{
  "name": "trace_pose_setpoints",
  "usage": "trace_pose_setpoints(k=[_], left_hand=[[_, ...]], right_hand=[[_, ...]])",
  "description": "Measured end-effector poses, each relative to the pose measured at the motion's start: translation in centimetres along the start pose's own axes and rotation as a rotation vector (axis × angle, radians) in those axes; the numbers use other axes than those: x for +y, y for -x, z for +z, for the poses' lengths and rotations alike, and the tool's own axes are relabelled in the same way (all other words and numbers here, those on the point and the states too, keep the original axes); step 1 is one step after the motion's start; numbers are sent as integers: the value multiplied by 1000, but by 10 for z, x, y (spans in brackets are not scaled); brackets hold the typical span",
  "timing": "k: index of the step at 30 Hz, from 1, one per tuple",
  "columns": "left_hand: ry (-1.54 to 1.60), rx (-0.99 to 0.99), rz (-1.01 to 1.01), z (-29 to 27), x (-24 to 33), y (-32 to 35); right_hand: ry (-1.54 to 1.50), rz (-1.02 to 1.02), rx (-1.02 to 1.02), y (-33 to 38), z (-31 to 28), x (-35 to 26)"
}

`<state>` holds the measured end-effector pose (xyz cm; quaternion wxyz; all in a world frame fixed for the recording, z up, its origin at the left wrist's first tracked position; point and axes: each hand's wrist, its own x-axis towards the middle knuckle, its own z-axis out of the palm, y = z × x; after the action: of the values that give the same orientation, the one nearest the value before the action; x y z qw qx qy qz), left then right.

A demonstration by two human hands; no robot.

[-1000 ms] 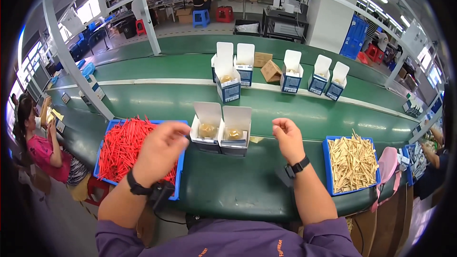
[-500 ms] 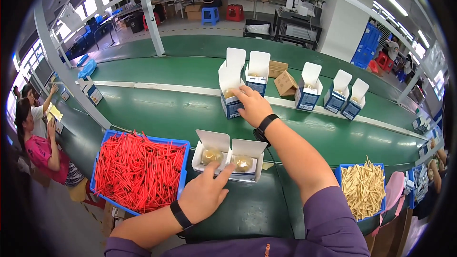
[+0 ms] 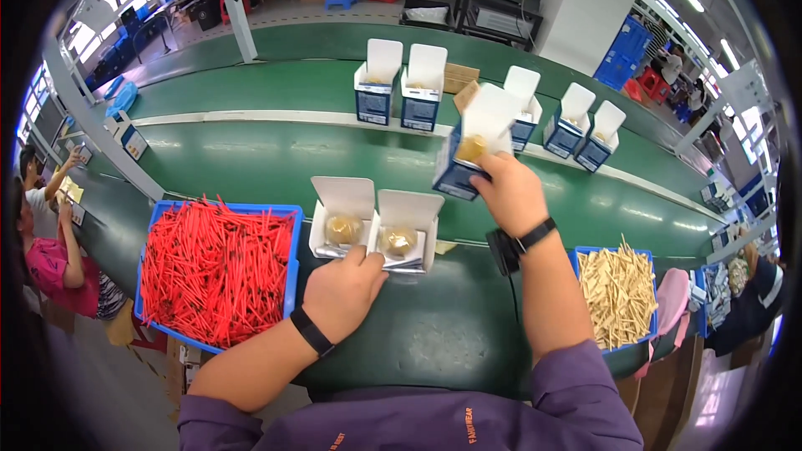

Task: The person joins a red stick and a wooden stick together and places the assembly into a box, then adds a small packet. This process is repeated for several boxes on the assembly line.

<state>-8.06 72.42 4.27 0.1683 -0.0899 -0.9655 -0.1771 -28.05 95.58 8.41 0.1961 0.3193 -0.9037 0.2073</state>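
My right hand (image 3: 511, 192) grips an open blue-and-white carton (image 3: 456, 174) by its right side, tilted above the green bench. Its white lid stands up, and a round golden item (image 3: 472, 149) in clear wrap shows at its mouth. Close to me, two open cartons stand side by side, a left carton (image 3: 343, 194) and a right carton (image 3: 411, 207), each with a wrapped golden item inside. Curled fingers of my left hand (image 3: 342, 291) rest at the front rim of the left carton; their tips are partly hidden.
A blue bin (image 3: 294, 284) of red sticks lies left, and a smaller blue bin (image 3: 576, 260) of pale wooden sticks right. Several open cartons (image 3: 420, 108) line the white rail (image 3: 317, 119) beyond. A black cable (image 3: 513, 292) hangs by my right wrist. Co-workers sit at both sides.
My right hand has lifted a carton and brought it rightward and nearer, away from the far row. My left fingers have drawn back from the golden items to the near carton's front rim.
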Motion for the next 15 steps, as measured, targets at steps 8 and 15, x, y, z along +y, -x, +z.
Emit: trace_pose_setpoints(k=[8,15], left_hand=[[7,-15,80,14,33,-6],[-14,81,88,-12,75,6]], right_hand=[[1,176,-25,136,-75,-26],[-45,96,-45,166,-45,-34]])
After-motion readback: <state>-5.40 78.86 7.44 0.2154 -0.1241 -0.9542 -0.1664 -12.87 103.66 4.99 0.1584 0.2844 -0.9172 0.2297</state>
